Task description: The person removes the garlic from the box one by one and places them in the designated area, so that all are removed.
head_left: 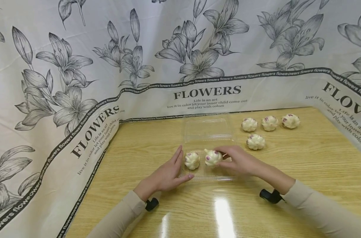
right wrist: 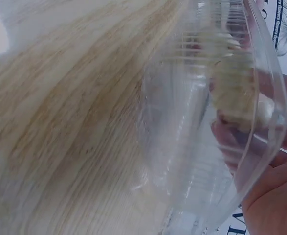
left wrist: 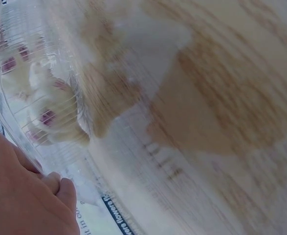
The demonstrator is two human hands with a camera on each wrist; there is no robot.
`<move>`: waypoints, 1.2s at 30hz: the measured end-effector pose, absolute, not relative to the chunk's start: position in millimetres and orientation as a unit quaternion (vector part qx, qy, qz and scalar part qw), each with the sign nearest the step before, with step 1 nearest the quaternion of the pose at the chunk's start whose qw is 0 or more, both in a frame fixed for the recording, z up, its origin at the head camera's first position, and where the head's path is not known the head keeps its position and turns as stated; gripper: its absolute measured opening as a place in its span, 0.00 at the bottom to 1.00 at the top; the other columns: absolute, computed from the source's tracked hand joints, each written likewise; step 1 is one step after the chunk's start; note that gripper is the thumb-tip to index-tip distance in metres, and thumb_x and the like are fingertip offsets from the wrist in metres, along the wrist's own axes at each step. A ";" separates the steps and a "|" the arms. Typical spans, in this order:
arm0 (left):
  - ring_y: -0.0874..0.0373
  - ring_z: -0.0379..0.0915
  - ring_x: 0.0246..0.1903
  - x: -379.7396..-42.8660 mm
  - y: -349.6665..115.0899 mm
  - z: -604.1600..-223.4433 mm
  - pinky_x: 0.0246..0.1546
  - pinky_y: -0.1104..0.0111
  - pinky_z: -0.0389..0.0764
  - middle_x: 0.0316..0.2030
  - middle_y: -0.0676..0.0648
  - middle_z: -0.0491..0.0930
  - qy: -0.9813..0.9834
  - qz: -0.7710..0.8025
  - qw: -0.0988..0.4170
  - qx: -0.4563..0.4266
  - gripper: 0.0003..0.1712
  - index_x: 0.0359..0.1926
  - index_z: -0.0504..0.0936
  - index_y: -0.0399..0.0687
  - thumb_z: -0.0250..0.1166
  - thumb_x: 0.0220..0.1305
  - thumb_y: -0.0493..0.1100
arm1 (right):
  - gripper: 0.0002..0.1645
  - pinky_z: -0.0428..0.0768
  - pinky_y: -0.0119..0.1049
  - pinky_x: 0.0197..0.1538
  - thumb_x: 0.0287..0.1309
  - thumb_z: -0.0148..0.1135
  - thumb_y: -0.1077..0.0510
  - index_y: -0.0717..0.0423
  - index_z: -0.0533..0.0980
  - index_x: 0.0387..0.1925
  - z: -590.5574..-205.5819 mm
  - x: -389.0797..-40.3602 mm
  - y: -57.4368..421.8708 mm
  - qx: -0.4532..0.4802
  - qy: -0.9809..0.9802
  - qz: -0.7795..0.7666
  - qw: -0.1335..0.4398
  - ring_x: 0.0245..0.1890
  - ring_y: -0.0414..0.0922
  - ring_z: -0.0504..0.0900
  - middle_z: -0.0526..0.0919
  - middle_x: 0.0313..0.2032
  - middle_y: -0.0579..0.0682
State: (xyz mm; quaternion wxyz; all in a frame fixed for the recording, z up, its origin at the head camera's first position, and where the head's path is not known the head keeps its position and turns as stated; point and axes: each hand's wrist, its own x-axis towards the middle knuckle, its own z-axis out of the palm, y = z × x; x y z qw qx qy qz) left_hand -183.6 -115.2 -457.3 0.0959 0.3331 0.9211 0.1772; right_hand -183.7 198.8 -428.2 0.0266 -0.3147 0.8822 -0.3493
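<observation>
A clear plastic clamshell container (head_left: 208, 177) lies on the wooden table with its lid (head_left: 205, 127) folded back, away from me. Inside, at the left, sits a whitish garlic bulb (head_left: 192, 161) with purple patches. My right hand (head_left: 235, 159) pinches a second garlic bulb (head_left: 213, 157), its stem pointing up and left, over the middle of the container. Through the clear wall in the right wrist view, fingers (right wrist: 231, 139) show against this bulb. My left hand (head_left: 169, 172) holds the container's left side, thumb at the front edge; its bent fingers (left wrist: 60, 188) show by the rim.
Several more garlic bulbs stand at the back right, three in a row including a middle one (head_left: 270, 123), and one bulb (head_left: 256, 141) nearer me. A white flower-printed cloth (head_left: 207, 96) borders the table (head_left: 132, 145) at the back and sides.
</observation>
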 end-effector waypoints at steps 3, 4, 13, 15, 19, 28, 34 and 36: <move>0.41 0.48 0.77 -183.8 -115.6 -457.4 0.75 0.56 0.61 0.81 0.45 0.21 0.921 0.176 0.096 0.333 0.58 0.80 0.33 0.36 0.51 0.74 0.70 | 0.28 0.86 0.50 0.53 0.63 0.71 0.57 0.68 0.77 0.59 -426.0 -184.4 204.7 -0.308 0.880 -0.362 0.020 0.47 0.53 0.86 0.86 0.50 0.60; 0.41 0.48 0.77 -183.9 -115.7 -457.5 0.75 0.56 0.61 0.81 0.45 0.21 0.921 0.176 0.096 0.333 0.58 0.80 0.34 0.36 0.51 0.74 0.70 | 0.28 0.86 0.50 0.53 0.63 0.71 0.57 0.68 0.77 0.59 -424.9 -184.5 206.5 -0.304 0.879 -0.367 0.017 0.47 0.54 0.86 0.85 0.50 0.60; 0.41 0.49 0.77 -183.7 -115.0 -457.4 0.74 0.56 0.63 0.80 0.44 0.20 0.920 0.173 0.095 0.339 0.59 0.80 0.35 0.32 0.50 0.74 0.71 | 0.30 0.86 0.50 0.53 0.63 0.72 0.58 0.73 0.75 0.60 -415.0 -183.6 226.6 -0.276 0.882 -0.382 -0.002 0.47 0.56 0.87 0.85 0.51 0.64; 0.42 0.48 0.77 -183.5 -114.8 -456.7 0.74 0.56 0.62 0.80 0.44 0.20 0.920 0.172 0.095 0.339 0.59 0.80 0.35 0.33 0.50 0.74 0.71 | 0.30 0.86 0.50 0.52 0.63 0.72 0.58 0.74 0.75 0.60 -413.1 -183.6 231.5 -0.273 0.881 -0.387 -0.004 0.47 0.56 0.86 0.85 0.50 0.64; 0.42 0.48 0.77 -182.7 -114.1 -455.0 0.75 0.56 0.62 0.80 0.44 0.21 0.920 0.171 0.095 0.339 0.59 0.80 0.33 0.35 0.49 0.74 0.71 | 0.29 0.86 0.48 0.52 0.62 0.72 0.61 0.74 0.75 0.60 -411.6 -184.4 241.5 -0.264 0.882 -0.390 -0.015 0.47 0.56 0.86 0.85 0.50 0.63; 0.42 0.46 0.78 -182.7 -114.0 -453.6 0.75 0.56 0.60 0.80 0.44 0.20 0.922 0.167 0.094 0.338 0.58 0.80 0.32 0.36 0.50 0.74 0.71 | 0.30 0.86 0.45 0.52 0.65 0.70 0.61 0.73 0.73 0.63 -404.2 -180.8 262.9 -0.237 0.894 -0.380 -0.020 0.50 0.59 0.85 0.83 0.53 0.65; 0.42 0.45 0.78 -182.8 -115.2 -454.6 0.75 0.56 0.61 0.80 0.45 0.19 0.922 0.167 0.096 0.336 0.58 0.80 0.30 0.38 0.51 0.74 0.70 | 0.32 0.85 0.47 0.53 0.64 0.70 0.60 0.75 0.72 0.63 -396.5 -178.5 279.6 -0.219 0.904 -0.366 -0.037 0.50 0.61 0.84 0.82 0.53 0.68; 0.42 0.46 0.78 -182.9 -115.6 -454.8 0.75 0.56 0.61 0.80 0.45 0.19 0.922 0.166 0.097 0.335 0.58 0.80 0.30 0.38 0.51 0.74 0.70 | 0.32 0.85 0.48 0.53 0.64 0.71 0.60 0.75 0.72 0.63 -393.5 -178.3 286.4 -0.212 0.908 -0.357 -0.045 0.50 0.62 0.84 0.82 0.53 0.68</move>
